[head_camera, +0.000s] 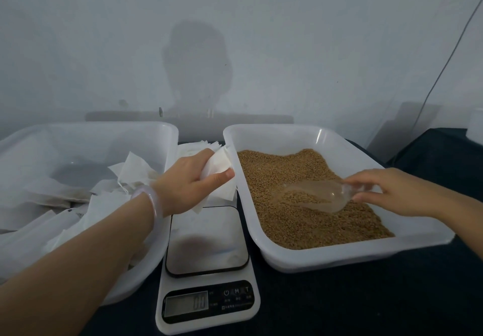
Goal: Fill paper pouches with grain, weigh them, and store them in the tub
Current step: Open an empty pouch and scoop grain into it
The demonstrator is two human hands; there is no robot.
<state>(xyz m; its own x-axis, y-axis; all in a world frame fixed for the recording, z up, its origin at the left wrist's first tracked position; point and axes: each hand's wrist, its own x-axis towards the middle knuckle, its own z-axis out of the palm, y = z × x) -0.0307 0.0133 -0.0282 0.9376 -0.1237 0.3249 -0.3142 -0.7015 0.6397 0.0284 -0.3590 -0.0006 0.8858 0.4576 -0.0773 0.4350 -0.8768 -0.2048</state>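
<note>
My left hand (190,179) grips a white paper pouch (219,176) above the far end of the kitchen scale (206,241), beside the grain tray's left wall. My right hand (392,192) holds the handle of a clear plastic scoop (313,194), whose bowl lies in the brown grain (295,220) inside the white tray (347,254) on the right. The scale's steel platform carries nothing and its display (187,304) reads 0.0. The translucent tub (146,265) on the left holds several white pouches (125,176).
A stack of flat paper pouches (196,147) lies between the tub and the tray, behind the scale. Everything stands on a dark cloth (366,304) against a pale wall. A cable (444,66) hangs at the right, and a white container (475,126) is at the far right edge.
</note>
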